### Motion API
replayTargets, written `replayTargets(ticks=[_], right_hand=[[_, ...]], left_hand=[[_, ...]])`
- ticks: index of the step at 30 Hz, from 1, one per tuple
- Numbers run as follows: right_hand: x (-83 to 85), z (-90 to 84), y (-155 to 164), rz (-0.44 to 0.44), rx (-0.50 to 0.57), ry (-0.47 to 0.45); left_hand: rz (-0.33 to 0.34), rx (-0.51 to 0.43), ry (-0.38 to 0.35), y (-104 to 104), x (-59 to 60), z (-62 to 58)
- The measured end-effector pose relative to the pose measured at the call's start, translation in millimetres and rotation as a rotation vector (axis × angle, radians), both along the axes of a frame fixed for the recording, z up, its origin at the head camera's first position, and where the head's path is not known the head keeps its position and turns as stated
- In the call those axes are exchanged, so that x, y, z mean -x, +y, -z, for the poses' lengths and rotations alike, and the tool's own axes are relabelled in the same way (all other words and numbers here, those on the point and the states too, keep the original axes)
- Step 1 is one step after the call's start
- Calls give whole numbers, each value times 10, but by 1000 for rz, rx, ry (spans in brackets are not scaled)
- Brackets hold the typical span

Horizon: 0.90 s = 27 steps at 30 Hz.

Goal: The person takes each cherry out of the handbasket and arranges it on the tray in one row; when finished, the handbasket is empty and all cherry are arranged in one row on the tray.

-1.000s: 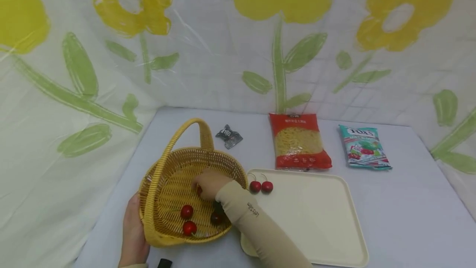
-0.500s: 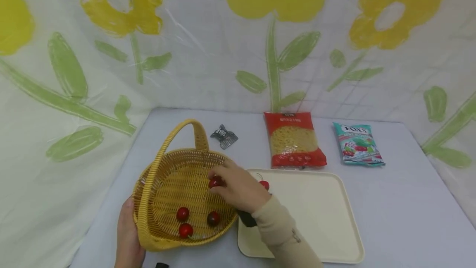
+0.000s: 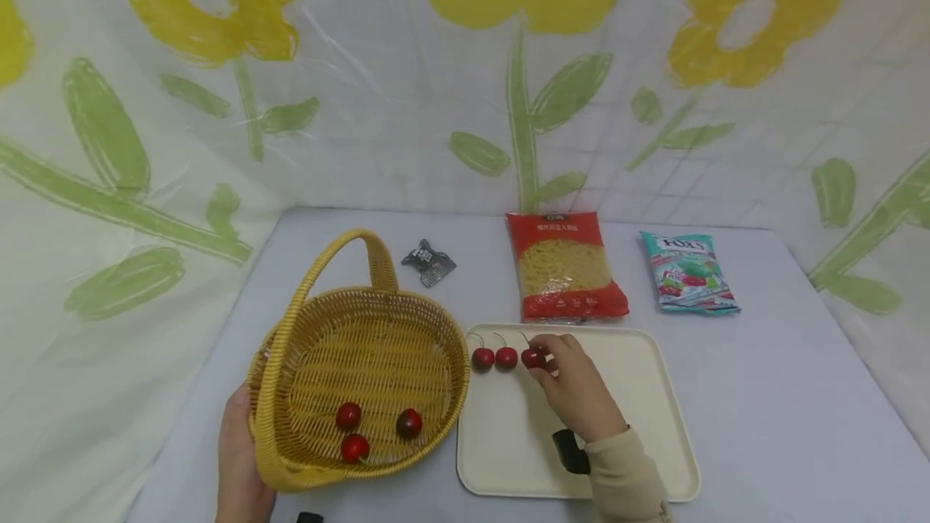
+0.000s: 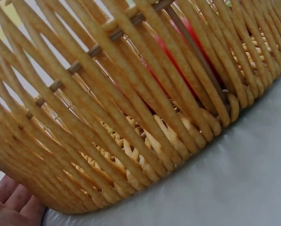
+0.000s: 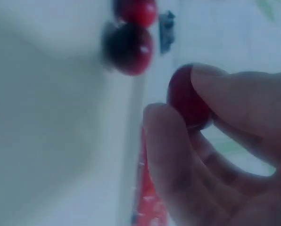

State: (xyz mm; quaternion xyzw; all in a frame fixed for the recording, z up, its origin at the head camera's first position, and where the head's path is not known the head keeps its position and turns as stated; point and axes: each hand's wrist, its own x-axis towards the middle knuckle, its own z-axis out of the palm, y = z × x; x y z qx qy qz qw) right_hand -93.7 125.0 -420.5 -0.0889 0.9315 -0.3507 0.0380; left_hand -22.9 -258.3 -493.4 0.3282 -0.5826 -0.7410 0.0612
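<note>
Between thumb and fingers my right hand [image 3: 577, 390] pinches a dark red cherry [image 3: 533, 357] by its sides, its stem up, over the upper part of the cream tray [image 3: 574, 492]. Two red cherries with stems, a left one [image 3: 483, 358] and a right one [image 3: 506, 358], lie in a row just left of it. My left hand [image 3: 243, 458] rests along the outer left side of the yellow wicker basket [image 3: 378, 345]; in the left wrist view its fingers [image 4: 13, 200] lie against the woven wall. Inside the basket are three cherries: two red [image 3: 349, 416] [image 3: 355, 448] and one darker [image 3: 409, 424].
Behind the tray lies a red bag of pasta [image 3: 567, 265], with a teal candy bag [image 3: 689, 273] to its right. A small dark crumpled packet [image 3: 429, 263] sits behind the basket. The basket's tall handle [image 3: 291, 321] arches over its left side.
My right hand has lifted a cherry out of the basket and carried it right, over the tray beside the two cherries there. The left hand stays at the basket.
</note>
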Motion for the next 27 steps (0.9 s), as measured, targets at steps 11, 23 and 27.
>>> replayTargets(ticks=[11,23,27], right_hand=[[85,346,39,80,-27,-50],[100,389,-12,88,-21,20],[92,422,-10,85,-24,-20]], left_hand=[[-31,-19,8,37,23,-46],[-1,-5,95,34,-8,-34],[15,4,100,35,-28,-29]])
